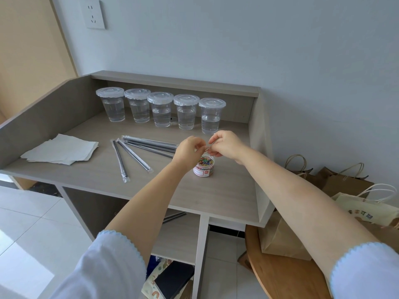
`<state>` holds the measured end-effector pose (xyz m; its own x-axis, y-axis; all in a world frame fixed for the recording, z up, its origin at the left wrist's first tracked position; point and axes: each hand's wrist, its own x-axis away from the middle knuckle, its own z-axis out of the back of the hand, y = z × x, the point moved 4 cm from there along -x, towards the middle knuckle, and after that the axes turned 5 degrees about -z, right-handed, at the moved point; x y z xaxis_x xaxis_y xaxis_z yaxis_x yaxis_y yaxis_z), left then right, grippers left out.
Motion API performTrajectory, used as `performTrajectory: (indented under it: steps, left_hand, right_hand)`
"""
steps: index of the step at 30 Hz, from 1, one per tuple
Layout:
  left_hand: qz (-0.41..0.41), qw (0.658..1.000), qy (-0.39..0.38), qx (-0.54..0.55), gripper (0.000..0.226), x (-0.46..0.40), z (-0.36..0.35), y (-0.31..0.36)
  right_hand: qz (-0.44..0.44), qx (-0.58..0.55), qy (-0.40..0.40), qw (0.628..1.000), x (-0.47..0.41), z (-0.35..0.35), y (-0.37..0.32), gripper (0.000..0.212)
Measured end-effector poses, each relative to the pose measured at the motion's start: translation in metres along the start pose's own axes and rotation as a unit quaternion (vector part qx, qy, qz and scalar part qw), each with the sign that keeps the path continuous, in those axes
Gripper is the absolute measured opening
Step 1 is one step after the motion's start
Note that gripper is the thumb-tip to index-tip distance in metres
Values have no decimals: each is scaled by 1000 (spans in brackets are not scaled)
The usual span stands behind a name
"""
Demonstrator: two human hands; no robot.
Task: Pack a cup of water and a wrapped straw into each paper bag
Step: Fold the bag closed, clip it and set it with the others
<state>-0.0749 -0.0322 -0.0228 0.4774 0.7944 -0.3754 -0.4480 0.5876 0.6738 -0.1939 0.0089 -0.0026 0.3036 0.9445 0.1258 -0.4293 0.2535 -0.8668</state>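
Head view: above an open tub of coloured clips near the desk's right edge, the left hand and right hand pinch something tiny between curled fingertips; what it is, I cannot tell. Five lidded cups of water line the back edge, wrapped straws lie mid-desk, and paper bags stand off the right side.

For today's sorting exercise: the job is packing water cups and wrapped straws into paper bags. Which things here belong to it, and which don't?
Belong:
- five clear lidded plastic cups of water
- black straws in clear wrappers
- brown paper bags with twisted handles

Just lying about:
- white paper napkins
- small clear tub of coloured paper clips
- white wall socket
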Motion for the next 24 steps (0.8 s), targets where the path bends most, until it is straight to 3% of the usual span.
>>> performTrajectory:
  steps: [6,11,14,18,24]
  left_hand:
    - [69,989,23,131,11,1,-4,-2]
    - [103,983,-16,149,8,0,-9,-5]
    - [119,983,-31,136,19,-1,-9,-6]
    - [110,985,-47,126,12,1,-8,-4]
    - [136,979,-10,151,10,1,-5,-13]
  right_hand:
    - [-68,-69,-26,995,-2,1,5,23]
    - [-59,-60,-25,996,-1,-1,7,12]
    - [-34,-13,-19,999,0,0,6,18]
    - [-9,8,-12,1000,0,-2,3,17]
    - [-14,22,-3,1000,-3,-2,6,13]
